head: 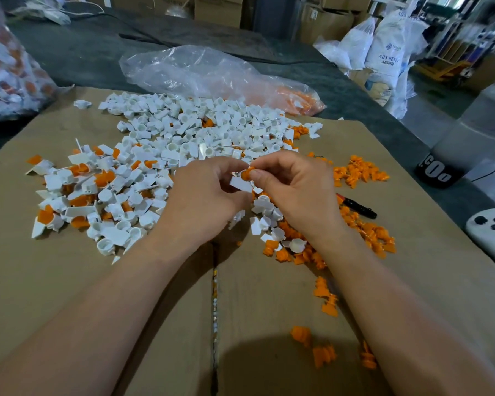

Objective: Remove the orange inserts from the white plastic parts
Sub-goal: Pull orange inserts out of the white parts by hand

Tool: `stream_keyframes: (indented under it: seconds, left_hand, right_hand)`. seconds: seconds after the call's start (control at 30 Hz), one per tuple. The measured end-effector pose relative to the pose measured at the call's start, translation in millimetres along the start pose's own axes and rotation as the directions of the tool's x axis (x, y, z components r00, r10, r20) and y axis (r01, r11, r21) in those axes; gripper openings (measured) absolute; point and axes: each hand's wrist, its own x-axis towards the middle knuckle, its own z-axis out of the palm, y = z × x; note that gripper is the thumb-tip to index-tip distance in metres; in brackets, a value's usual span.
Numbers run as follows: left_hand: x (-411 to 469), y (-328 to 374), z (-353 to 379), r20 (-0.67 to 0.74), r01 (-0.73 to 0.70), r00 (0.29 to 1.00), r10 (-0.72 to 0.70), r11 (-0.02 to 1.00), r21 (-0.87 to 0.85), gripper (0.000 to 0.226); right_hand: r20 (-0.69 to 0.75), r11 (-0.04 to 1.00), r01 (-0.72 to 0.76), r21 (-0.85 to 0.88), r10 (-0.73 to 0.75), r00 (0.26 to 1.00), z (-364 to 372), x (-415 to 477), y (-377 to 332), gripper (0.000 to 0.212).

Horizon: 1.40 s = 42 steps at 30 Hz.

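My left grip point(209, 195) holds the white part point(240, 184) tight at 6 o'clock from the big pile point(197, 130), my right grip point(295, 190) pinches its orange insert point(248, 172), so I should pull straight out slowly.

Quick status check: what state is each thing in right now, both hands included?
left hand, grips the white part
right hand, pinches the orange insert
orange insert, at the part's cup, not yet apart
far pile, mostly emptied white parts
near-left pile, inserts still in many
loose inserts, scattered on the cardboard
clear bag, slumped, orange pieces inside
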Motion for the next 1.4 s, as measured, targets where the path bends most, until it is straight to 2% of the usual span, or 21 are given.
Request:
stream_keyframes:
  seconds: [0.2,0.3,0.5,0.8,1.0,1.17,1.27,1.4]
  left_hand:
    - [-1.1,1.0,-3.5,0.006,-0.047,0.999,0.047,0.998,-0.037,0.033]
    - [-1.6,2.0,-2.9,0.030,0.043,0.999,-0.038,0.981,-0.189,0.037]
    - [-0.1,4.2,-4.6,0.010,0.124,0.992,-0.129,0.923,-0.365,0.038]
    - [-2.3,4.7,-5.1,0.049,0.097,0.995,-0.086,0.940,-0.326,0.038]
    - [-3.4,3.6,-4.5,0.041,0.066,0.997,-0.058,0.972,-0.226,0.039]
    - [-3.3,2.7,-0.9,0.066,0.040,0.997,-0.031,0.990,-0.135,0.038]
    - [-4.1,3.0,-2.3,0.073,0.064,0.996,-0.050,0.978,-0.197,0.037]
    - [-4.7,6.2,-4.7,0.078,0.082,0.995,-0.059,0.942,-0.327,0.041]
  right_hand:
    - [-0.002,0.998,0.027,-0.059,-0.027,1.000,-0.1,-0.7,-1.1,0.005]
    - [-0.004,0.998,0.032,-0.060,-0.032,0.999,-0.6,-0.8,-1.5,0.006]
    - [-0.006,0.999,0.010,-0.035,-0.010,1.000,-2.8,-0.5,-2.2,0.012]
    - [0.044,0.997,-0.006,-0.071,0.009,0.999,-4.7,-2.0,-5.4,0.028]
    - [0.108,0.995,-0.033,-0.094,0.043,0.993,-10.4,-2.2,-5.0,0.024]
    - [0.132,0.989,0.010,-0.147,0.009,0.991,-9.9,-2.7,-2.9,0.006]
    - [0.125,0.991,0.001,-0.131,0.015,0.992,-9.2,-3.1,-2.4,0.008]
    - [0.136,0.999,-0.046,-0.002,0.046,0.990,-11.9,-3.0,-3.4,0.024]
